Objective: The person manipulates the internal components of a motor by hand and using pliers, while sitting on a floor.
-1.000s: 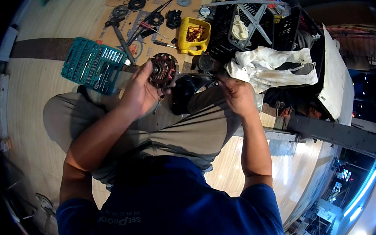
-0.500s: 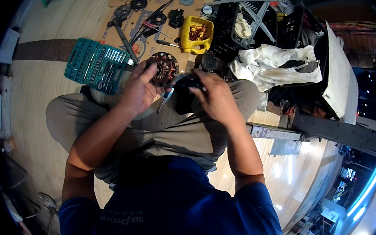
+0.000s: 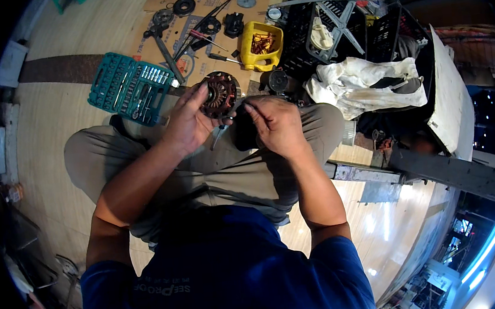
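Note:
My left hand [image 3: 190, 121] is closed on the edge of a round motor stator [image 3: 221, 93] with a ring of copper windings, tilted up above my lap. Close to its right side, my right hand [image 3: 279, 123] has its fingers curled and thumb pressed in a pinch; whatever may be between them is too small to make out. A black, shadowed object [image 3: 244, 133] sits at my lap, partly behind the right hand, its kind unclear. Below the stator a thin screwdriver-like shaft [image 3: 217, 138] shows. A dark cylindrical part [image 3: 277, 80] stands just beyond the right hand.
At the left lies an open green socket set [image 3: 96, 97]. A hammer [image 3: 166, 57], screwdrivers [image 3: 221, 57] and round dark parts [image 3: 184, 6] rest on flattened cardboard [image 3: 149, 42]. A cut yellow jug [image 3: 246, 53] holds copper-coloured pieces. Black crates [image 3: 296, 38] and white cloth [image 3: 336, 91] are at right.
My right hand's fingers have drawn together into a pinch, after being spread over the black object. The left hand still holds the stator, which has turned slightly.

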`<state>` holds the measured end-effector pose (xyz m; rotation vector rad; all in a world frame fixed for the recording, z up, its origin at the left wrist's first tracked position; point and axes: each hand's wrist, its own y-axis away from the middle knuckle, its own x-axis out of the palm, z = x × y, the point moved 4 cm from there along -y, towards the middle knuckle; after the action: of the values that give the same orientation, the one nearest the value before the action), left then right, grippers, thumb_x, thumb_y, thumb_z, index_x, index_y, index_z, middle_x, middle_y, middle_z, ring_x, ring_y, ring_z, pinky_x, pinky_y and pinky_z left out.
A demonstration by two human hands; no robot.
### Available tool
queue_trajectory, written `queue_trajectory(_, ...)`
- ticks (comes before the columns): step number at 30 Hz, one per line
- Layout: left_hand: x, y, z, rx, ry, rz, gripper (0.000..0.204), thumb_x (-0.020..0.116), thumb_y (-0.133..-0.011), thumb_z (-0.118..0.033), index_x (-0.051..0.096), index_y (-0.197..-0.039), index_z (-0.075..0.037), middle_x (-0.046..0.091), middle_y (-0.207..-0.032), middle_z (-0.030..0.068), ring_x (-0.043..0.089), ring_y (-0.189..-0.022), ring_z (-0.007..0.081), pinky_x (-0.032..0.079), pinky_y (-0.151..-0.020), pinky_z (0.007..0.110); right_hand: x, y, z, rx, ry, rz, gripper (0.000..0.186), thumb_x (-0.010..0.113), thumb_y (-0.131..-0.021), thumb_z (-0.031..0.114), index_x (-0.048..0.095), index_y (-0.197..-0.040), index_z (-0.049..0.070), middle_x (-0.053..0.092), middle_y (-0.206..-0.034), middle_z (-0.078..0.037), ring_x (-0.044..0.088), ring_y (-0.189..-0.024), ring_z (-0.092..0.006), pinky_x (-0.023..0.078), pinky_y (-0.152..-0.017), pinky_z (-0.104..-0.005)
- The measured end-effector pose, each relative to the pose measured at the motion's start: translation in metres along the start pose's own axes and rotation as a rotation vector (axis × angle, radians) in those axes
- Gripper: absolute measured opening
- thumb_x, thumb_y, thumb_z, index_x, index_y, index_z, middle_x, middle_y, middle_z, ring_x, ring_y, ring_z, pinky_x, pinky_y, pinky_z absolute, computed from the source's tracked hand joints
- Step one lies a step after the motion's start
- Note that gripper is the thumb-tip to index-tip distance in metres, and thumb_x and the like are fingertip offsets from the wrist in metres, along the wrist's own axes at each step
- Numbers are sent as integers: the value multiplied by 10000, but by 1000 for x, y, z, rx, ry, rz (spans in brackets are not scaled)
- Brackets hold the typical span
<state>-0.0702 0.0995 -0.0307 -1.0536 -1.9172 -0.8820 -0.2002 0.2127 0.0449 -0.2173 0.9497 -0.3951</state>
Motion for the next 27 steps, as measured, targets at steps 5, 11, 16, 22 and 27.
queue_trajectory(5,-4,-6,1,-83,201,34,401,475,-993,-374,530,-1255,-76,670,-1088,98,665,-940,237,548,-749,411,-5,-8,7,-1,28,-9,80,674,-833,56,666,-900,13,668,-797,-145,660,-740,-321,529,-669,-369)
queue_trajectory(11,-17,-9,4,-162,317,98,465,418,-996,-451,539,-1259,-86,668,-1103,97,651,-965,257,523,-769,424,-1,-11,16,-17,33,-74,73,679,-824,62,664,-888,30,661,-780,-130,648,-718,-319,520,-646,-381)
queue_trajectory(16,-17,-12,8,-174,293,72,485,405,-994,-470,540,-1259,-86,668,-1091,99,652,-929,274,512,-761,419,2,-13,13,37,97,-16,96,685,-815,91,647,-877,28,640,-734,-120,630,-695,-324,503,-619,-394)
queue_trajectory(22,-15,-12,3,-88,251,136,515,414,-987,-482,520,-1301,-88,649,-1145,102,627,-1006,286,509,-792,399,-13,-16,40,-62,345,-278,156,695,-781,79,641,-924,48,625,-841,-123,590,-754,-331,453,-653,-396)
queue_trajectory(27,-8,-20,2,-18,151,-170,512,416,-992,-463,494,-1328,-86,623,-1208,107,603,-1078,286,477,-907,427,27,12,35,219,-112,-147,239,663,-805,102,599,-1008,-7,612,-856,-215,584,-808,-400,457,-716,-450)
